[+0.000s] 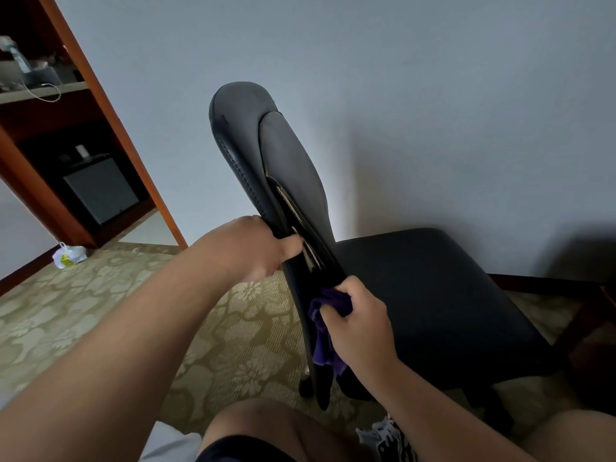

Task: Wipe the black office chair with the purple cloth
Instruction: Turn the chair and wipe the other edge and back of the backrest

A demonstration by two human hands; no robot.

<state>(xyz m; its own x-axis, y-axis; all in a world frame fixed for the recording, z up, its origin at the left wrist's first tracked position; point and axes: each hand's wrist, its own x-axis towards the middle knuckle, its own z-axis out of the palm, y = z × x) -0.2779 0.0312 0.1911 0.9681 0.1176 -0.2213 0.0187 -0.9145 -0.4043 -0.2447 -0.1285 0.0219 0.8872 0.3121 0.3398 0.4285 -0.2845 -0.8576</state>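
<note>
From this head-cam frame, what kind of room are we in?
Likely a hotel room, though not certain: floral patterned carpet, a wooden built-in cabinet holding what looks like a mini fridge, and a black office chair against a plain wall.

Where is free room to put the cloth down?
The seat is bare, between the backrest and the wall. The carpet left of the backrest is free up to the white bag. Crowded: the lower backrest, where the left hand grips it and the right hand holds the cloth.
</note>
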